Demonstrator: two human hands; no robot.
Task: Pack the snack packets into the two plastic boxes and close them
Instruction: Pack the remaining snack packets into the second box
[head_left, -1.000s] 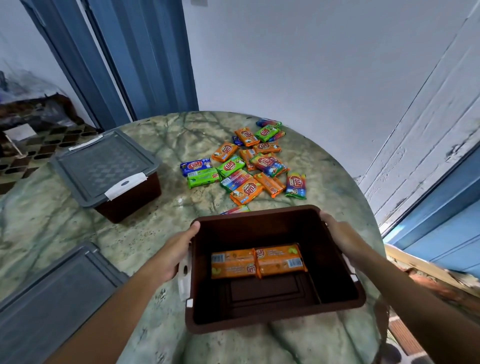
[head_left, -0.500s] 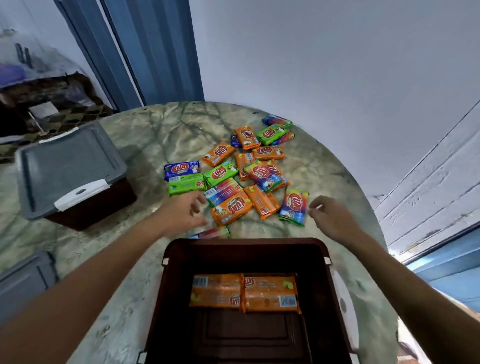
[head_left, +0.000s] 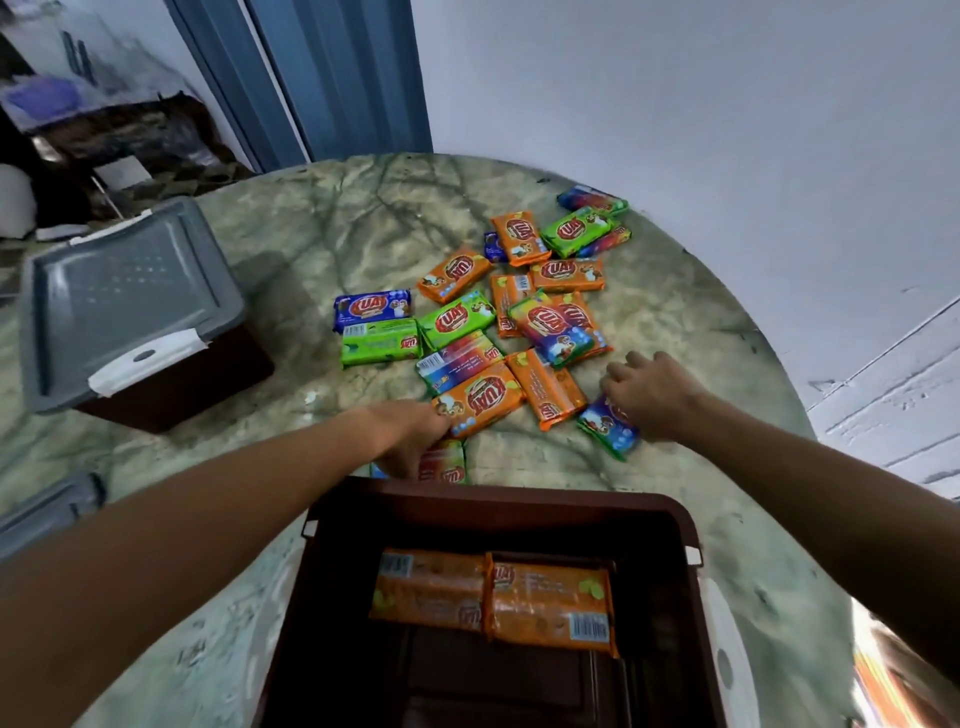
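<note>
An open brown plastic box (head_left: 493, 501) stands at the near edge of the table, with two orange snack packets (head_left: 550, 608) lying flat on its bottom. Beyond it lies a loose pile of orange, green and blue packets (head_left: 457, 319). My left hand (head_left: 410, 436) reaches down just past the box's far rim, and its fingers curl onto a multicoloured packet (head_left: 447, 465). My right hand (head_left: 649, 395) covers and grips a blue and green packet (head_left: 608, 431) at the pile's near right edge. A second brown box with its grey lid (head_left: 130, 296) on sits at the left.
A loose grey lid (head_left: 47, 512) lies at the table's left near edge. The round marble table (head_left: 363, 218) ends close to a white wall on the right. Behind the table stands a blue door frame (head_left: 337, 78), with dark clutter at the far left.
Both hands let go of the open box's sides and reached forward to the pile. Each now rests on a packet. The view has tipped down, so the box sits lower in frame.
</note>
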